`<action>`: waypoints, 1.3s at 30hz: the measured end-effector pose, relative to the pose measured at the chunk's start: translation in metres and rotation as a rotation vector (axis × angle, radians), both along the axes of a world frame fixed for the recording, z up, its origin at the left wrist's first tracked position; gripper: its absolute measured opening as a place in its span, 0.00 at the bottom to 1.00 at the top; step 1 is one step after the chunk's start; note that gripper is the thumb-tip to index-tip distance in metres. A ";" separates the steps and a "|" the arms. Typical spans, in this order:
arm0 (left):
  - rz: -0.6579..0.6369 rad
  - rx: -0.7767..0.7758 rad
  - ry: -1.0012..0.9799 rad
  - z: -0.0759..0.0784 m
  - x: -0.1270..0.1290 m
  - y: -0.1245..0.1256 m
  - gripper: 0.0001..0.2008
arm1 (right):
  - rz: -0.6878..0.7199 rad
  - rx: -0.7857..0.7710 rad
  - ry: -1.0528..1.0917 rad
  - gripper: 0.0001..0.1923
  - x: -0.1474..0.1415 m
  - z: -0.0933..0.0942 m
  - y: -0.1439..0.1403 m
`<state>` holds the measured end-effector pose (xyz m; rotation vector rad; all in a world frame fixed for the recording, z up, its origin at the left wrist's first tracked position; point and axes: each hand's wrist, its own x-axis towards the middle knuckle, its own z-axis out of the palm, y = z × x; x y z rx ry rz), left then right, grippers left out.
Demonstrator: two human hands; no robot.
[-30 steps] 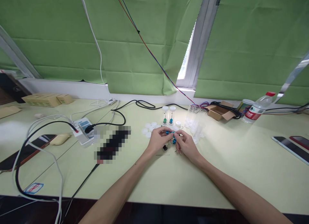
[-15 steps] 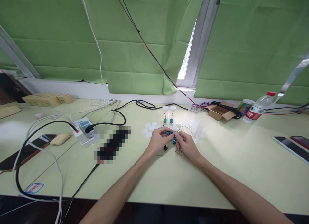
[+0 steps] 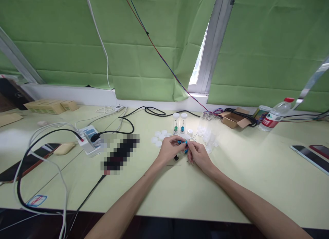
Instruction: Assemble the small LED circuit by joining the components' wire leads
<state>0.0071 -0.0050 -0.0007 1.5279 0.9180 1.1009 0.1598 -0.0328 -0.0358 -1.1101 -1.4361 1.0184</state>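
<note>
My left hand (image 3: 169,149) and my right hand (image 3: 198,152) meet over the middle of the table, fingertips closed together. Between them is a small shiny blue part (image 3: 186,143), pinched by both hands; its exact kind is too small to tell. Another bit of blue shows below, by the right fingers. Just under the left hand lies a small black piece (image 3: 176,157), with a thin rod (image 3: 173,165) on the table nearer me. Beyond the hands stand two clear tubes with white caps, one holding a green-based item (image 3: 175,128), the other a blue-based item (image 3: 182,128).
White round caps (image 3: 158,143) lie left of the tubes. Clear containers (image 3: 210,134) cluster to the right. Farther off are an open cardboard box (image 3: 235,119), a water bottle (image 3: 272,117) and phones. A power strip (image 3: 88,139) with tangled cables lies on the left.
The blue part between my fingertips has turned slightly, and my right fingers have shifted a little on it. Both arms stay nearly where they were.
</note>
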 end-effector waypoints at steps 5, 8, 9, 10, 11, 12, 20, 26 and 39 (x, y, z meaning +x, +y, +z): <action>0.035 0.001 -0.012 0.000 0.000 0.001 0.09 | 0.011 -0.002 0.018 0.21 0.000 0.004 -0.003; 0.061 -0.011 0.007 0.001 0.000 0.000 0.09 | 0.021 -0.002 0.027 0.18 0.000 0.004 -0.003; 0.066 -0.011 0.012 0.002 0.000 0.000 0.09 | 0.024 -0.001 0.029 0.18 0.000 0.003 -0.003; 0.068 -0.010 0.014 0.002 0.000 0.000 0.10 | 0.027 0.000 0.032 0.18 0.000 0.003 -0.003; 0.064 -0.010 0.015 0.003 0.000 0.000 0.10 | 0.030 0.001 0.034 0.18 0.000 0.003 -0.003; 0.059 -0.012 0.011 0.003 0.000 -0.001 0.10 | 0.031 0.004 0.035 0.18 0.000 0.003 -0.003; 0.022 -0.006 0.006 0.002 -0.001 -0.001 0.10 | 0.037 0.007 0.036 0.20 -0.001 0.005 -0.004; -0.001 0.008 -0.001 0.000 -0.001 0.000 0.11 | 0.021 -0.014 0.024 0.22 -0.001 0.006 -0.004; -0.007 0.021 0.007 -0.003 -0.001 0.001 0.10 | -0.007 0.007 -0.018 0.25 -0.001 0.001 -0.002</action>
